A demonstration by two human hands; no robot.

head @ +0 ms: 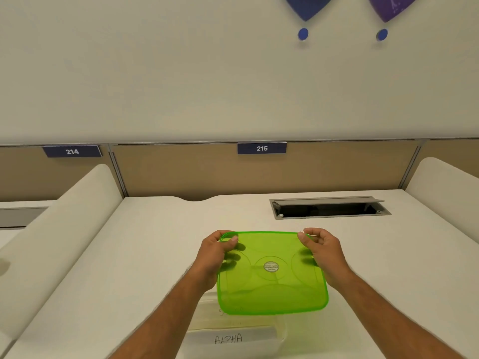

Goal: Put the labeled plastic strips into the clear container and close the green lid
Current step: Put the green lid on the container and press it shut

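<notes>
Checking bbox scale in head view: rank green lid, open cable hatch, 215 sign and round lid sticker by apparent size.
1. green lid, held by both hands, nearer the camera, so it looks bigger
2. cable hatch
3. 215 sign
4. round sticker

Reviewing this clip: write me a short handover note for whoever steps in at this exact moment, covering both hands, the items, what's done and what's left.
Left hand: grips the far left corner of the green lid, thumb on top.
Right hand: pinches the far right corner of the lid.
Lid: held in the air, above and slightly beyond the clear container, not seated on it.
Container: on the desk near the front edge. A strip labeled ALPHA lies inside; others seem to lie beneath it, count unclear.
Done: strips appear to be in.
Left: lower the lid onto the container and press it shut all round.
</notes>
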